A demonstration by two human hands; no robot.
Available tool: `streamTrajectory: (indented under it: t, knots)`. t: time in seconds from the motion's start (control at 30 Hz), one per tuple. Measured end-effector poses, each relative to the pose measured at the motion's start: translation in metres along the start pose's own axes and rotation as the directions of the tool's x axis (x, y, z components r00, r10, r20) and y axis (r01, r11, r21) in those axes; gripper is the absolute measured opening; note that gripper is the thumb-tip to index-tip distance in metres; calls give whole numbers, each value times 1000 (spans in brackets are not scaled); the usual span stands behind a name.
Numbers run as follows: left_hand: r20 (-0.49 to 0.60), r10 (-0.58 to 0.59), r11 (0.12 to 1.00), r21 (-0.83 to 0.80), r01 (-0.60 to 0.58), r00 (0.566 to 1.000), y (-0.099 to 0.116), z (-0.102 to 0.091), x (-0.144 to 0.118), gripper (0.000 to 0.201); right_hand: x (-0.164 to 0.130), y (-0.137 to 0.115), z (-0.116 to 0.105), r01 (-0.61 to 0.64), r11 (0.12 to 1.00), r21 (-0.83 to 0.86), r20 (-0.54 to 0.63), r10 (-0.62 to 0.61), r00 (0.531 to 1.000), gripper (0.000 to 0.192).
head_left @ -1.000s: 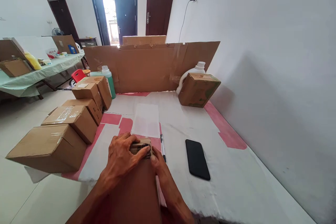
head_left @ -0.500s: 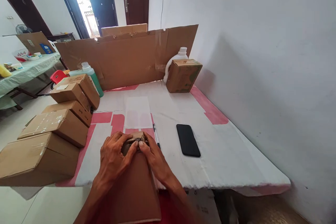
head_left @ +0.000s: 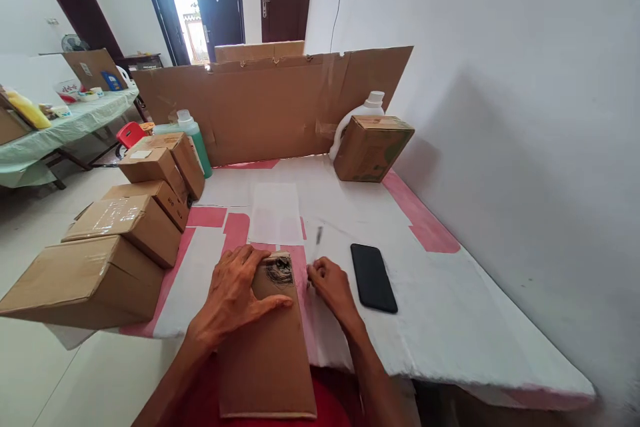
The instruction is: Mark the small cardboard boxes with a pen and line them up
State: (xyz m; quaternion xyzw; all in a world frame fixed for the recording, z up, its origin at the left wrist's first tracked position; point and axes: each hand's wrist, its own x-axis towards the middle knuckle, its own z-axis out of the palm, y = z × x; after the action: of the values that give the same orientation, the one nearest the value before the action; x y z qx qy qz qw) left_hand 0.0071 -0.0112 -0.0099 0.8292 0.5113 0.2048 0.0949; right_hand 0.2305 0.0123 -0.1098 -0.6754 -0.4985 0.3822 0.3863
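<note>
A long brown cardboard piece [head_left: 273,360] slopes from my lap up onto the table's front edge. Near its far end is a dark scribbled patch [head_left: 280,271] with what looks like a small hole. My left hand [head_left: 235,293] grips the far left corner, fingers over the edge and thumb stretched across the face. Just right of the cardboard, my right hand [head_left: 330,287] is closed in a pinch on a pen [head_left: 319,235], whose upper end is blurred by motion. A black phone [head_left: 374,278] lies to the right of that hand.
Several cardboard boxes [head_left: 105,273] line the table's left side, with a green bottle [head_left: 200,147] behind. An upright cardboard sheet [head_left: 265,113] closes off the back. At back right, a box [head_left: 373,150] leans by a white jug [head_left: 357,113]. White paper [head_left: 274,213] lies mid-table.
My right hand has let go of the cardboard, moved right and taken hold of the pen. My left hand stays on the cardboard with its thumb now spread, and the scribbled patch is uncovered.
</note>
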Motion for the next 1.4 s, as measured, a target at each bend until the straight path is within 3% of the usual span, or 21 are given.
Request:
streamTrajectory:
  t: [0.1, 0.2, 0.3, 0.47, 0.6, 0.73, 0.87, 1.0, 1.1, 1.23, 1.4]
  knots:
    - [11, -24, 1000, -10, 24, 1000, 1, 1, 2, 64, -9, -24, -13, 79, 972, 220, -22, -77, 997, 35]
    - [22, -14, 1000, -16, 15, 1000, 3, 3, 4, 63, -27, -52, -18, 220, 827, 517, -25, -242, 970, 28]
    - [13, -16, 1000, -4, 16, 1000, 2, 5, 4, 57, -44, -71, -11, 269, 757, 596, 25, -352, 936, 18]
    - [28, -33, 999, -16, 33, 999, 1, 6, 2, 54, -52, -79, -2, 340, 808, 482, 42, -409, 912, 14]
    - [30, -42, 999, -24, 43, 999, 1, 8, 2, 53, -52, -80, -8, 404, 839, 365, 82, -462, 883, 15]
    - [12, -43, 998, -35, 43, 999, -1, 9, 2, 57, -53, -78, -19, 386, 874, 295, 124, -436, 891, 20]
    - [6, -44, 999, -18, 45, 999, -3, 9, 3, 64, -35, -65, -30, 287, 908, 304, 45, -314, 948, 31]
    - [-23, -3, 1000, 24, 4, 1000, -4, 8, 1, 59, -3, -37, -32, 63, 994, -90, 78, -56, 995, 28]
    - [-42, 4, 999, 49, -2, 999, -9, 10, 1, 55, 9, -11, -25, -52, 947, -316, 34, 67, 997, 17]
    - [-42, 17, 998, 62, -14, 999, -15, 14, 2, 56, 6, 7, -10, -130, 852, -507, -21, 139, 990, 7]
    - [-36, -29, 996, 79, 32, 999, -16, 15, 3, 58, -5, 7, -16, -147, 795, -588, -52, 144, 988, 25]
